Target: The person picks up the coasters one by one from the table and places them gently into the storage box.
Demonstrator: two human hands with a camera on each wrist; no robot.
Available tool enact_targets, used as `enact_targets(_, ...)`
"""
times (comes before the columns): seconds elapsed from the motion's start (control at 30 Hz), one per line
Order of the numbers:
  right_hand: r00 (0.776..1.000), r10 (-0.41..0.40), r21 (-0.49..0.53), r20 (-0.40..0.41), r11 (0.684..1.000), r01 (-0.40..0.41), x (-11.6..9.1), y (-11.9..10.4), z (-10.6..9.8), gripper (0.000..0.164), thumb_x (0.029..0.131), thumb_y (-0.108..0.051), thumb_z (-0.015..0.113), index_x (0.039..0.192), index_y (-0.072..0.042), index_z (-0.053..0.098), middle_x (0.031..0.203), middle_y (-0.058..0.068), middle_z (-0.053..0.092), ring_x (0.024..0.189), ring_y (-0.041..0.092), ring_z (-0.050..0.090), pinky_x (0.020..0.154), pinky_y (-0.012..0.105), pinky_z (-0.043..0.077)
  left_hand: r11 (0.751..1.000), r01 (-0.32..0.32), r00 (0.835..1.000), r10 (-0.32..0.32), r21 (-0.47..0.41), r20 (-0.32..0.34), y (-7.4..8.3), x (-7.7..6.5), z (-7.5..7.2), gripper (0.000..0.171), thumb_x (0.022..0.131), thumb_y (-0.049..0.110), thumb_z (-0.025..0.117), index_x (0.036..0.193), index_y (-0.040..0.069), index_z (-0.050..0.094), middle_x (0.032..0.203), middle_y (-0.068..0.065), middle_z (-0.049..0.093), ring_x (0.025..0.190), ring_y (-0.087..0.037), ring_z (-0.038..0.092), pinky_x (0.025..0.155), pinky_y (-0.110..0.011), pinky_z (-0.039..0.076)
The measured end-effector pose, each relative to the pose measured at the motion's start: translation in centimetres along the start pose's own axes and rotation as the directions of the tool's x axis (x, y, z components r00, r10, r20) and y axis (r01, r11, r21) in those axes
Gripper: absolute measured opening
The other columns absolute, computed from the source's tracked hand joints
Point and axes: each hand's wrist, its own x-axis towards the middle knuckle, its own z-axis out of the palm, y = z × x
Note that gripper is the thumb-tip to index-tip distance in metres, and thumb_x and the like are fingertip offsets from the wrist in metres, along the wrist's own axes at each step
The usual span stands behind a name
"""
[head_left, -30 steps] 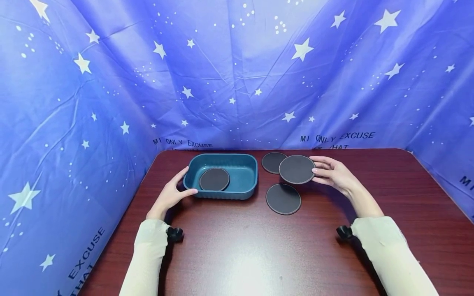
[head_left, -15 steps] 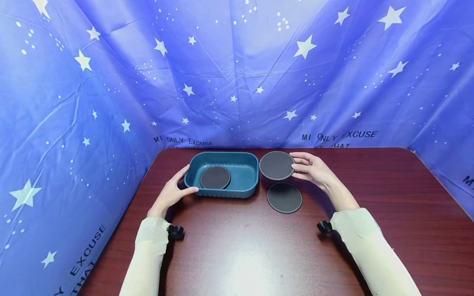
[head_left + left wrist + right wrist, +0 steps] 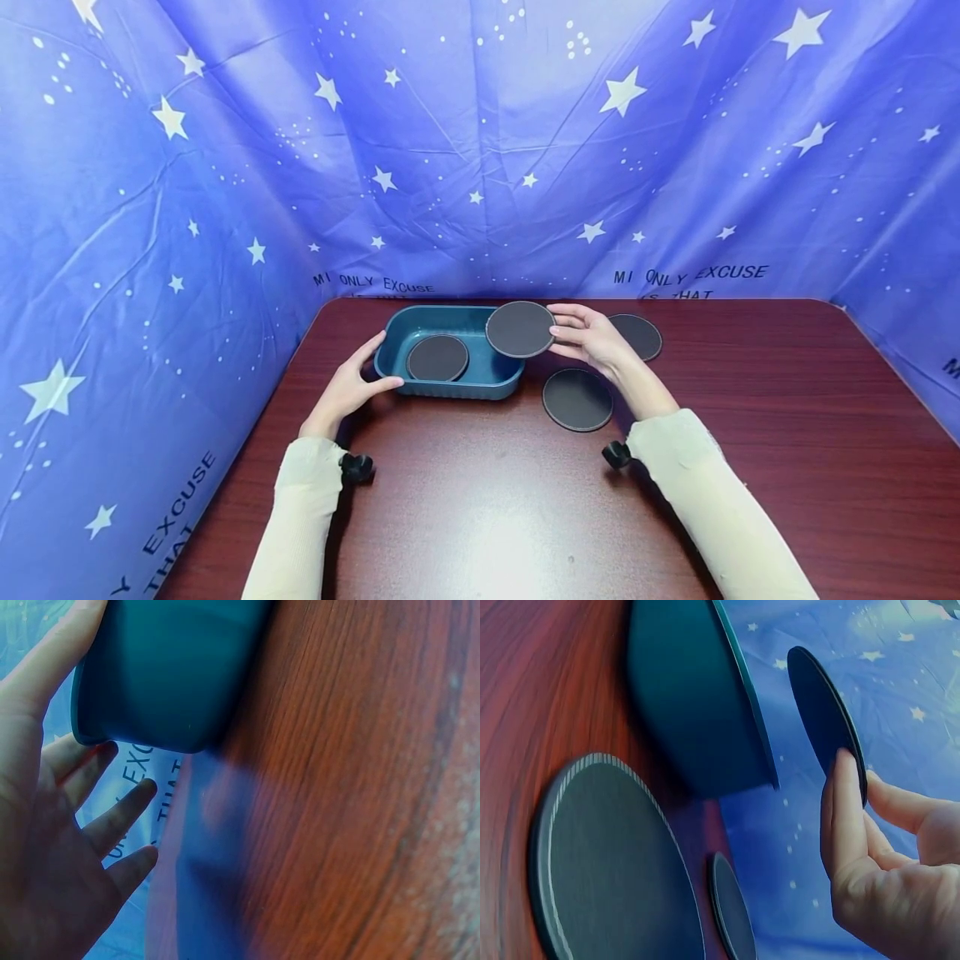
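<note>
Several round black coasters with pale stitched edges are here. My right hand (image 3: 588, 337) pinches one coaster (image 3: 520, 329) by its right edge, thumb on one face and fingers on the other. In the head view that coaster overlaps the right end of a teal oblong basin (image 3: 465, 390); the right wrist view shows it raised, with its edge towards the camera. Another coaster (image 3: 437, 358) lies inside the basin towards the left. My left hand (image 3: 345, 392) touches the basin's left front corner, thumb along the front rim, fingers straight and spread at the end wall (image 3: 165, 690).
One coaster (image 3: 577, 400) lies on the dark red wooden table (image 3: 450, 483), in front of the right hand. Another (image 3: 647, 333) lies behind the right wrist. A blue star-print curtain (image 3: 480, 150) hangs behind the table and along its left side.
The right hand has carried its coaster leftwards, from above the table to the basin's right end. A coaster behind the right wrist now shows. The left hand stays at the basin.
</note>
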Motion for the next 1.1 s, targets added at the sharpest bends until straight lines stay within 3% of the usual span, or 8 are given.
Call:
enact_targets(0.4,0.999,0.049,0.041,-0.014,0.998,-0.048,3.0,0.8,6.0,0.054,0.097,0.011,0.051,0.148,0.004,0.037,0.104,0.001,0.058,0.084,0.006,0.067,0.077,0.025,0.061,1.0,-0.013,1.0,0.013,-0.002,0.001,0.1,0.1,0.0,0.09,0.083,0.036,0.081,0.158,0.028,0.031,0.164,-0.005,0.03,0.144,-0.034,0.038,0.12,-0.058,0.024)
enact_targets(0.43,0.998,0.055,0.046,-0.015,0.997,-0.054,3.2,0.8,6.5,0.054,0.097,0.011,0.051,0.148,0.004,0.037,0.104,0.002,0.057,0.084,0.006,0.066,0.078,0.026,0.061,1.0,-0.009,1.0,0.009,-0.008,0.004,0.7,-0.1,-0.1,0.09,0.084,0.034,0.081,0.158,0.026,0.031,0.164,-0.007,0.03,0.144,-0.035,0.038,0.12,-0.058,0.024)
enact_targets(0.63,0.993,0.105,0.05,-0.046,0.993,-0.103,4.9,1.4,9.2,0.053,0.095,0.013,0.051,0.147,0.002,0.04,0.105,0.006,0.053,0.085,0.01,0.064,0.085,0.033,0.06,1.0,-0.015,1.0,0.015,-0.011,0.003,0.6,0.0,-0.1,0.089,0.084,0.032,0.081,0.158,0.025,0.031,0.164,-0.008,0.031,0.143,-0.036,0.04,0.12,-0.058,0.025)
enact_targets(0.67,0.992,0.113,0.048,-0.053,0.993,-0.111,5.2,1.5,9.6,0.053,0.095,0.013,0.051,0.146,0.002,0.041,0.107,0.007,0.052,0.086,0.011,0.063,0.087,0.035,0.059,1.0,-0.023,1.0,0.023,-0.009,0.0,0.0,0.2,0.0,0.09,0.083,0.033,0.081,0.158,0.027,0.031,0.164,-0.007,0.031,0.143,-0.035,0.04,0.12,-0.058,0.025)
enact_targets(0.87,0.984,0.165,-0.028,-0.074,0.985,-0.168,6.4,2.3,12.1,0.054,0.094,0.014,0.052,0.145,0.001,0.043,0.124,0.017,0.054,0.097,0.021,0.062,0.095,0.042,0.055,1.0,-0.019,1.0,0.019,-0.02,0.005,-0.1,0.2,0.0,0.089,0.084,0.034,0.08,0.158,0.028,0.03,0.164,-0.006,0.03,0.144,-0.036,0.038,0.12,-0.059,0.025)
enact_targets(1.1,0.97,0.225,-0.073,-0.087,0.97,-0.232,7.4,3.5,13.0,0.051,0.094,0.014,0.052,0.144,0.002,0.044,0.134,0.026,0.053,0.112,0.03,0.065,0.095,0.042,0.055,0.999,-0.015,1.0,0.015,-0.037,-0.006,-0.2,0.1,0.1,0.09,0.083,0.033,0.082,0.157,0.029,0.032,0.164,-0.004,0.031,0.144,-0.034,0.038,0.12,-0.058,0.025)
